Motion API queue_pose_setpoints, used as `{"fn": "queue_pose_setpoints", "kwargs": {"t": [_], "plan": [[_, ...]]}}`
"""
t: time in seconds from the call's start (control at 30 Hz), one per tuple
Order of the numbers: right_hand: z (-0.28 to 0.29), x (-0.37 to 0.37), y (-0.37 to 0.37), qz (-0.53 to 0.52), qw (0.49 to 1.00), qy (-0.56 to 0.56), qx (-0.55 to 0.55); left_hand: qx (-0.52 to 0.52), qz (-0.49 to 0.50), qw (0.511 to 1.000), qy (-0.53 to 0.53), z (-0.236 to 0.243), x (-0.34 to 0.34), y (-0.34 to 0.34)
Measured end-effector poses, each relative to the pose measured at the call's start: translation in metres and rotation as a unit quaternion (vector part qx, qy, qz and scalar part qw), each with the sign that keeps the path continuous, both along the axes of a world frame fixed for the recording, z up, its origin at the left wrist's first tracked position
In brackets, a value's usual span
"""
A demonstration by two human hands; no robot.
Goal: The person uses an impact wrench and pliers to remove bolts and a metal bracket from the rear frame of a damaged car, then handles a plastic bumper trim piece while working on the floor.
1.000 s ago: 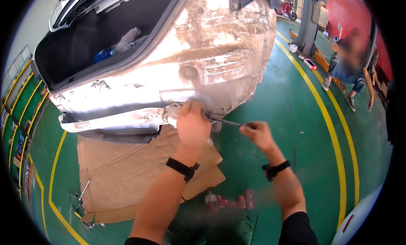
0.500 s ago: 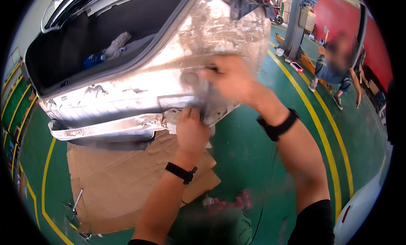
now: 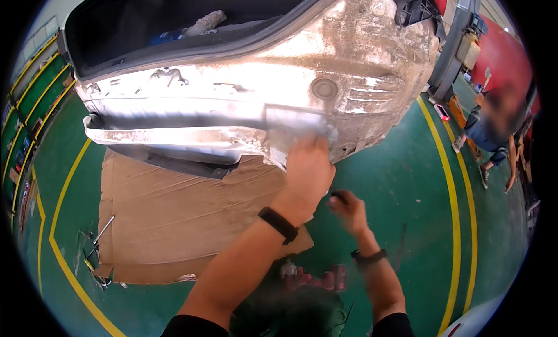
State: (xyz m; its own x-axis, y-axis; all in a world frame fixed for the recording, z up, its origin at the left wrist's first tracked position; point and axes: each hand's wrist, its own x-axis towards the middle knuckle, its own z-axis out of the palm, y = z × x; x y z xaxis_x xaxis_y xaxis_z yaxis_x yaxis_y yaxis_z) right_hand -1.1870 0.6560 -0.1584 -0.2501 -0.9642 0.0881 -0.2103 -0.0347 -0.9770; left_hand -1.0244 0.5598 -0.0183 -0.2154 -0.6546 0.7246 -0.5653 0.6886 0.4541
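The bare rear body panel (image 3: 290, 81) of a white car, dirt-stained around a round plug, is in front of me. My left hand (image 3: 311, 165) is against its lower corner, fingers closed by a blurred greyish patch; what they hold I cannot make out. Lower and to the right, my right hand (image 3: 350, 212) is away from the car, its fingers closed round a small dark thing (image 3: 339, 195) whose kind is too blurred to tell. Left of my left hand runs the white bumper beam (image 3: 174, 136).
Flattened cardboard (image 3: 174, 221) covers floor under the car. A red power tool (image 3: 314, 278) lies near my legs, and a metal-handled tool (image 3: 104, 229) by the cardboard's left edge. At the right, a person (image 3: 494, 128) crouches beside a lift post (image 3: 450, 64).
My right hand has come down off the panel toward me. My left hand has shifted right along the lower corner. The view has turned, so the car sits higher and farther right.
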Motion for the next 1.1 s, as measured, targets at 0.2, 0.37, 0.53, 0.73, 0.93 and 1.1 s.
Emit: {"fn": "queue_pose_setpoints", "kwargs": {"t": [0.2,0.37,0.53,0.73,0.93,1.1], "plan": [[-0.013,0.048,-0.042,0.038,0.996,0.07,-0.048,0.007,0.016,1.0,-0.012,0.006,0.0,0.0],[-0.001,0.038,-0.043,0.027,0.988,0.141,-0.05,0.018,0.032,0.998,-0.06,0.007,0.0,0.0],[0.003,0.031,-0.037,0.022,0.978,0.207,-0.03,0.016,0.03,0.999,-0.042,0.006,0.0,-0.001],[0.117,-0.07,0.013,-0.06,0.882,0.463,-0.059,-0.014,0.019,1.0,-0.009,-0.004,-0.009,-0.004],[0.301,0.003,-0.038,-0.006,0.8,0.573,-0.176,0.006,0.02,1.0,-0.002,-0.008,0.0,-0.002],[0.341,0.066,-0.069,0.14,0.699,0.645,-0.274,0.018,-0.011,0.999,0.027,-0.007,-0.002,-0.007]]}}
